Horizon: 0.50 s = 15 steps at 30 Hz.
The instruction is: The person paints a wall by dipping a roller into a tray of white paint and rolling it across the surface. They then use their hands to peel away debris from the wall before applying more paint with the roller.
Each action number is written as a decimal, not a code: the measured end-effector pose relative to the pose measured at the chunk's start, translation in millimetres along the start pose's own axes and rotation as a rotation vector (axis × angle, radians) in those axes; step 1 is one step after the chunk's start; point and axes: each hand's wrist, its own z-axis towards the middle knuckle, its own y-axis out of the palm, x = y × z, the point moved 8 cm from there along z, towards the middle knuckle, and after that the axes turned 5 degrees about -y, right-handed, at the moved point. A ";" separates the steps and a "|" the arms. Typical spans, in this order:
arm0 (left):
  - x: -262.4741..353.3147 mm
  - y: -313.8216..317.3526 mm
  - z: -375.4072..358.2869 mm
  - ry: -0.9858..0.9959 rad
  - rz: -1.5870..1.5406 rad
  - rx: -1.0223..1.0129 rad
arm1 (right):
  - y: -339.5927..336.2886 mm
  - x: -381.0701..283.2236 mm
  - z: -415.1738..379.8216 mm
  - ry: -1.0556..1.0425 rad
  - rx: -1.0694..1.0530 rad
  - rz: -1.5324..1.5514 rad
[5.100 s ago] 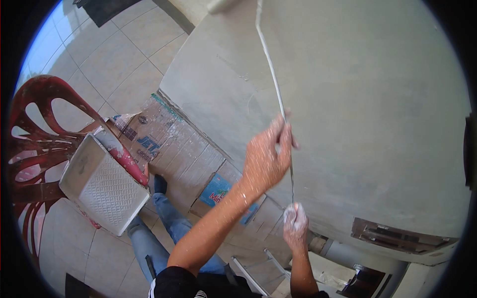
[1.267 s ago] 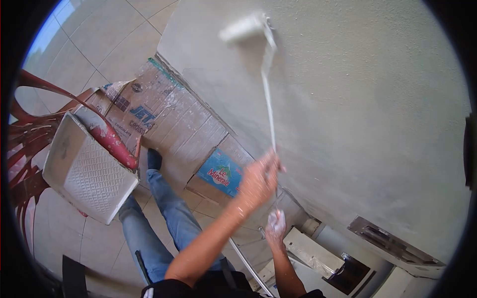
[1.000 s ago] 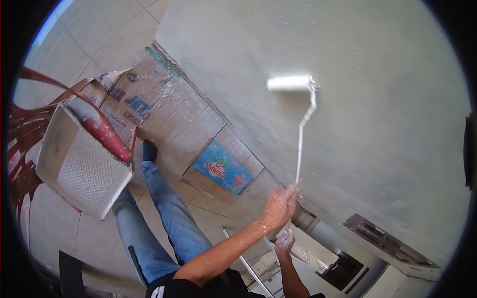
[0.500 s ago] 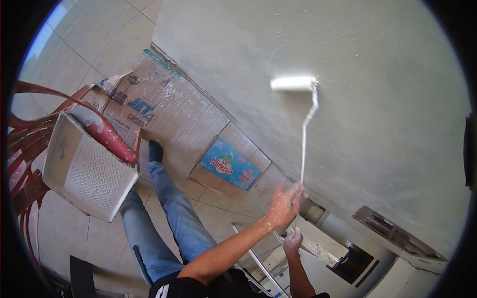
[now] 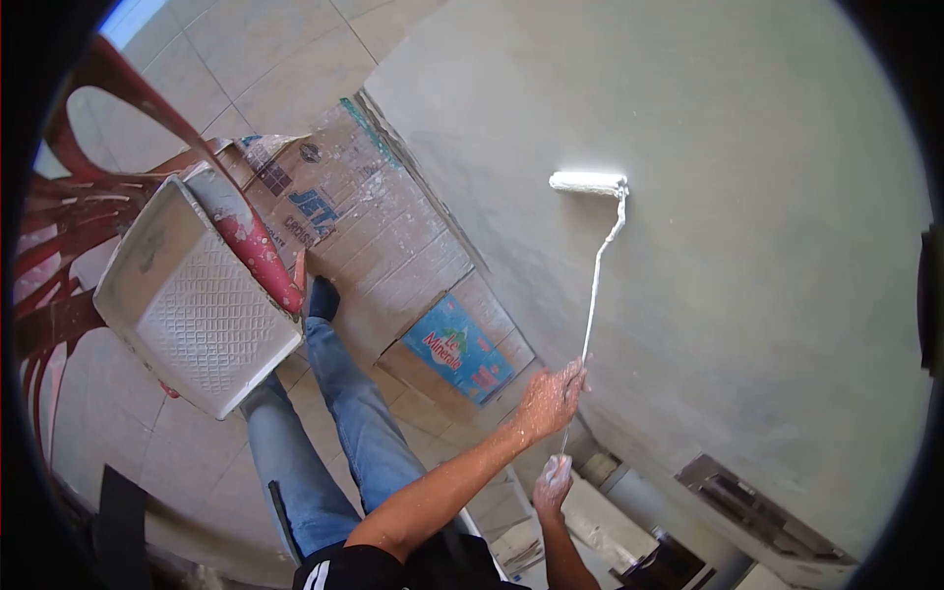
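Observation:
A paint roller (image 5: pixel 588 184) with a white, paint-covered sleeve rests against the greyish wall. Its long, thin white handle (image 5: pixel 594 285) runs down to both hands. My left hand (image 5: pixel 557 395), spattered with white paint, is closed around the shaft partway along. Lower down, my right hand (image 5: pixel 554 479) grips the same handle near its end, its fingers coated in white. To the left sits a paint tray (image 5: pixel 211 324) with a ridged slope and whitish paint on it, beside a red paint-stained object (image 5: pixel 261 258).
A reddish-brown plastic chair (image 5: pixel 59 315) stands behind the tray. Cardboard sheets (image 5: pixel 374 246) and a blue printed carton piece (image 5: pixel 457 347) cover the floor along the wall's base. A dark vent-like fixture (image 5: pixel 752 506) is at lower right. My legs (image 5: pixel 364 423) are below.
The view has turned, shifting the tray and cardboard rightward at upper left. Both hands and the roller handle sit further left and slightly different in height. The roller looks less blurred.

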 end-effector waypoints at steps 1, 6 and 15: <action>3.7 -9.4 3.0 0.042 0.011 0.039 | 4.7 -5.2 2.2 -0.025 0.025 0.038; 37.4 -128.6 59.3 0.073 -0.049 0.204 | 46.6 -125.1 79.0 -0.043 -0.047 0.139; -5.1 -68.4 21.2 -0.045 -0.092 0.124 | 36.9 -61.1 20.5 0.060 -0.046 0.020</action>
